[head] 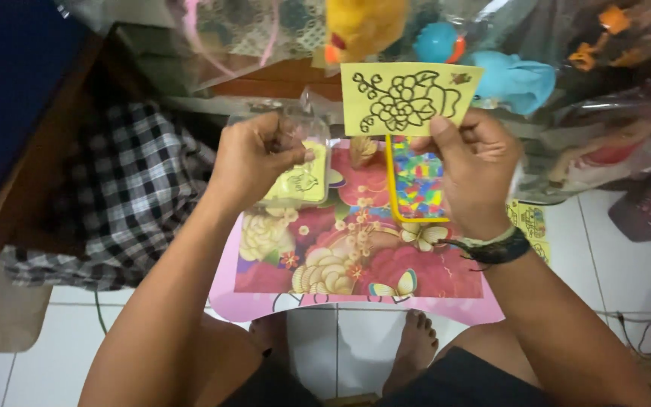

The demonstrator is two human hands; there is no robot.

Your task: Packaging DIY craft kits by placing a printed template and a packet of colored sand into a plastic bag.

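**Yellow flower card held up over the little pink bench**

The pink flowered bench (356, 271) sits across the lap, so both hands work above it. Right hand (476, 169) pinches the yellow card (408, 98) upright, drawing facing the person, easy to inspect. Left hand's (254, 158) fingers close on a clear packet (303, 162) with more yellow cards, just beside.

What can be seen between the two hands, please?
In the head view, between the left hand and the right hand lies the flowered pink table, with a yellow-framed mosaic picture close to the right hand.

Home floor (white tiles (627, 249)), bagged toys (506, 75), checked cloth (122, 196) around.
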